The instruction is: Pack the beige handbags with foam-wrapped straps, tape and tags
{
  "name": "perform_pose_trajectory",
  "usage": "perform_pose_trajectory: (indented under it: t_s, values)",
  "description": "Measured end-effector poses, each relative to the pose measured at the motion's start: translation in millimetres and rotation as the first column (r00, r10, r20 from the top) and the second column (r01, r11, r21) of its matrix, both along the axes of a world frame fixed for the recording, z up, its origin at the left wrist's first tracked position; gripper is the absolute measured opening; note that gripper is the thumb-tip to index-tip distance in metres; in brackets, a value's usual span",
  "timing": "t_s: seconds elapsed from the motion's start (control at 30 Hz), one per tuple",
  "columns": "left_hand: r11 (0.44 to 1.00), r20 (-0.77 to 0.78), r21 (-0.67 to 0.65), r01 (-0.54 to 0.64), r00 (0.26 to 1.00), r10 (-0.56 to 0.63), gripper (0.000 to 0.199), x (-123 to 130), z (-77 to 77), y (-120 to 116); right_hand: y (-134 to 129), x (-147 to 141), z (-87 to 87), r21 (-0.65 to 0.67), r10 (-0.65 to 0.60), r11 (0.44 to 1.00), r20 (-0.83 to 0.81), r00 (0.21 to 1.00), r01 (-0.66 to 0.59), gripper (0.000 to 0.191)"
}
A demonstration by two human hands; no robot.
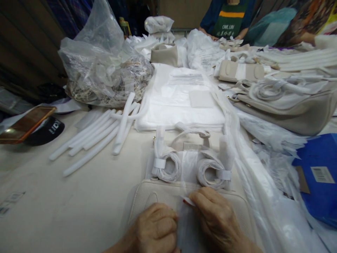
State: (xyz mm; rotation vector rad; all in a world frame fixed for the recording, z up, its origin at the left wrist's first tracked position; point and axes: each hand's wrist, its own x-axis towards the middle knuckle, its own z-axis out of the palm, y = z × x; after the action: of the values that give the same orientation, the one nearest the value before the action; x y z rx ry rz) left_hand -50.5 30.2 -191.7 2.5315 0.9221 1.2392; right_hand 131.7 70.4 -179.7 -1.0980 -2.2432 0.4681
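A cream bag (139,196) lies in front of me at the bottom centre, with two coiled straps (171,168) in white wrapping above its top edge. Down its middle runs a translucent white strip (185,218). My left hand (159,226) is closed at the strip's left edge, fingertips pressed together. On the right side of the strip, my right hand (214,214) is closed too, pinching a small white piece (190,201) with a red edge. Parts of the strip and bag are hidden under my hands.
White foam tubes (97,140) lie left, below a clear plastic bag (105,70) of cords. White sheets (181,112) are stacked ahead. A phone (28,123) rests on a dark cap. Right are a beige bag (289,112) and blue packaging (318,175). An aproned person stands behind.
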Motion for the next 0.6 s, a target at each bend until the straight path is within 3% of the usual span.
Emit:
perform_pose_trajectory:
  t_s: [0.2, 0.3, 0.6]
  values:
    - [0.952, -0.238, 0.275, -0.137, 0.949, 0.206, 0.02, 12, -2.7, -3, -1, -1, -4.7, -0.005, 0.006, 1.0, -0.022, 1.0, -0.006, 0.031]
    - [0.93, -0.228, 0.323, -0.173, 0.94, 0.255, 0.023, 16, -10.2, -3, -1, -2, -4.2, 0.032, 0.001, 0.999, -0.001, 1.0, -0.001, 0.031]
    - [0.961, -0.354, 0.225, -0.162, 0.905, 0.235, 0.024, 14, 1.2, -8, -2, -9, -4.7, 0.156, -0.144, 0.979, 0.054, 0.988, 0.134, 0.026]
